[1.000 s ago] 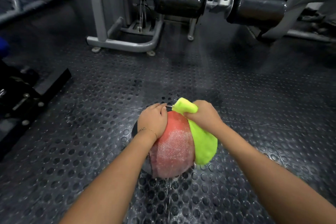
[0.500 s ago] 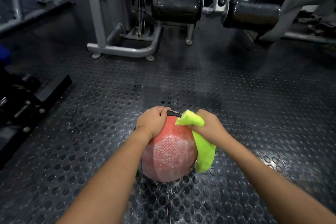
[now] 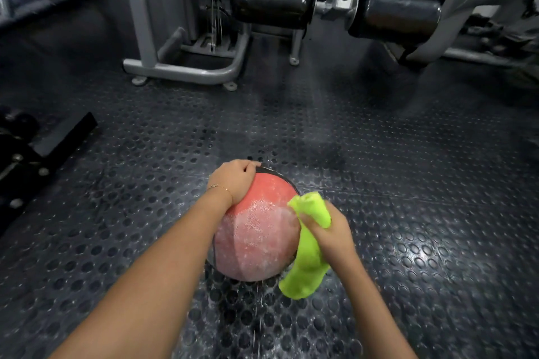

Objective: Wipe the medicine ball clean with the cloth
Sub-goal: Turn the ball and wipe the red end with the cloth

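The fingers (image 3: 248, 165) of the left hand (image 3: 233, 181) are curled over the far top edge of the medicine ball (image 3: 256, 239) and pressed close together, so that the ball is gripped and steadied. A thin bracelet (image 3: 222, 188) is seen at that wrist. The ball is set on the floor (image 3: 423, 213), directly ahead and between the two forearms.

A second ago the cloth (image 3: 309, 259) was bunched at the ball's crown, just beside the left hand; it has since been drawn down the right flank and toward the wearer. A stroke over that side is judged to have been made, while the near face is left filmed with pale, wet-looking streaks, so more wiping is probably needed there.

The ball is round, salmon-red, with a fine pebbled skin and a dark band at its far rim. The cloth is soft, bright yellow-green and limp: its upper part is bunched and pinched in the curled fingers (image 3: 308, 218) of the right hand (image 3: 331, 232), its tail hanging against the ball's lower right side.

The floor is dark rubber with round raised studs, glossy with wet specks around the ball. Beyond, grey tubular machine frames (image 3: 180, 70) and black padded rollers (image 3: 271, 0) are seen.
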A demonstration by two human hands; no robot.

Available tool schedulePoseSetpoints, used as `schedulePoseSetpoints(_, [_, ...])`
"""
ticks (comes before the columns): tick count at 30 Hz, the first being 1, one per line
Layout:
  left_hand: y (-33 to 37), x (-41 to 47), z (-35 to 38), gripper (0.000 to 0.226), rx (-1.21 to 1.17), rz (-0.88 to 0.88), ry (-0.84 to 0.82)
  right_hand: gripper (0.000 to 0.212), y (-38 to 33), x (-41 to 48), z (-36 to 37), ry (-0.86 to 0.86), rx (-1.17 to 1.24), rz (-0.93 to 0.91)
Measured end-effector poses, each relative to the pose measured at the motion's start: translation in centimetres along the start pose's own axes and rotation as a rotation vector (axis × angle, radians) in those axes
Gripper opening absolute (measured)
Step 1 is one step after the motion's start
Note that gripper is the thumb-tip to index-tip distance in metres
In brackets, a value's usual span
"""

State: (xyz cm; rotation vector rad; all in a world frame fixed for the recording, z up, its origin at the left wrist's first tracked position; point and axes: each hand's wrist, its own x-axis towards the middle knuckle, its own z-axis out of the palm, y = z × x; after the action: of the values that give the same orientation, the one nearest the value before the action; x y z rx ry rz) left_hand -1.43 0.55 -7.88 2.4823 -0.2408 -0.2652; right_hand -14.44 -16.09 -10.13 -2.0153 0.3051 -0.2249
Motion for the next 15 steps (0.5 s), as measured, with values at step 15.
schedulePoseSetpoints(15, [0.7,-1.4,0.3,0.045,0.232,0.132,0.144,0.010,-0.7,4.4,-0.7,-0.065,-0.067,0.034])
